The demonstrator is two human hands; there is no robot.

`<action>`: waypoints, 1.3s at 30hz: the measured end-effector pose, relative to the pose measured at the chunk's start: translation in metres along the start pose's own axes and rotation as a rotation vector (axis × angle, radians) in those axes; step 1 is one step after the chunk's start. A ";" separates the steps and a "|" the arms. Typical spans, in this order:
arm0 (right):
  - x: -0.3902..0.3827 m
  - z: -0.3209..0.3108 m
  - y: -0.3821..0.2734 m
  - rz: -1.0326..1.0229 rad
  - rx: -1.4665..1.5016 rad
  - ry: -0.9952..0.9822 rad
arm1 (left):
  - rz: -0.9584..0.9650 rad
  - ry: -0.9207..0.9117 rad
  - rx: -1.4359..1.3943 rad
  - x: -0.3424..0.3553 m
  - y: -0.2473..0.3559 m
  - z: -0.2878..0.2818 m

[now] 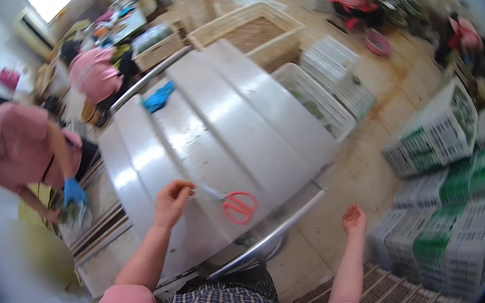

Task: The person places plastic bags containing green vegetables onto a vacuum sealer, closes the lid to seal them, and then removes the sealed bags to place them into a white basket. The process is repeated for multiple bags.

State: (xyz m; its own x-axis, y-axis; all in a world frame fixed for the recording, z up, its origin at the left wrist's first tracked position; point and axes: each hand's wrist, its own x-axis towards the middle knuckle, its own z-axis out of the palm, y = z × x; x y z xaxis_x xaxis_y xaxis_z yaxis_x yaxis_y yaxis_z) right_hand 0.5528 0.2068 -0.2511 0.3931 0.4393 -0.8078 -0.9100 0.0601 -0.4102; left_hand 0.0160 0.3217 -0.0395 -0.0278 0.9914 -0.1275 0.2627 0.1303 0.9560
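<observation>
My left hand (175,199) pinches near centre, contents unclear; right hand (354,219), right of frame, half-curls, seemingly empty. Scissors (227,198) lie mid-frame on the table (240,120); careless reaching could cut.

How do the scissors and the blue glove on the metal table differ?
Colour: the scissors have red handles and pale blades; the glove looks blue all over.
Shape: the scissors are stiff, with looped handles; the glove is a limp, crumpled heap.
Place: the scissors lie close to the left hand; the glove lies farther off.
Shared: both lie on the metal table.
</observation>
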 end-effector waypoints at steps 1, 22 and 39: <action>-0.012 0.012 0.003 -0.032 -0.010 -0.032 | 0.002 -0.002 -0.048 -0.015 -0.011 -0.004; -0.416 0.085 0.572 -0.460 -1.513 -1.487 | -0.196 0.520 0.212 -0.328 -0.256 -0.374; -0.372 0.024 0.622 -1.461 -1.958 -1.284 | -0.689 1.105 0.872 -0.440 -0.365 -0.446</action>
State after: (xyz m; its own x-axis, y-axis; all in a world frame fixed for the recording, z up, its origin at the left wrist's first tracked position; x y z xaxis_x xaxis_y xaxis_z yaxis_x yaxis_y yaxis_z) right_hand -0.1631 0.1018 -0.1956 -0.5011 0.8494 0.1659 0.7646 0.5243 -0.3749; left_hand -0.4980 -0.1595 -0.2150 -0.9365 0.3099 0.1641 0.3470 0.8868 0.3054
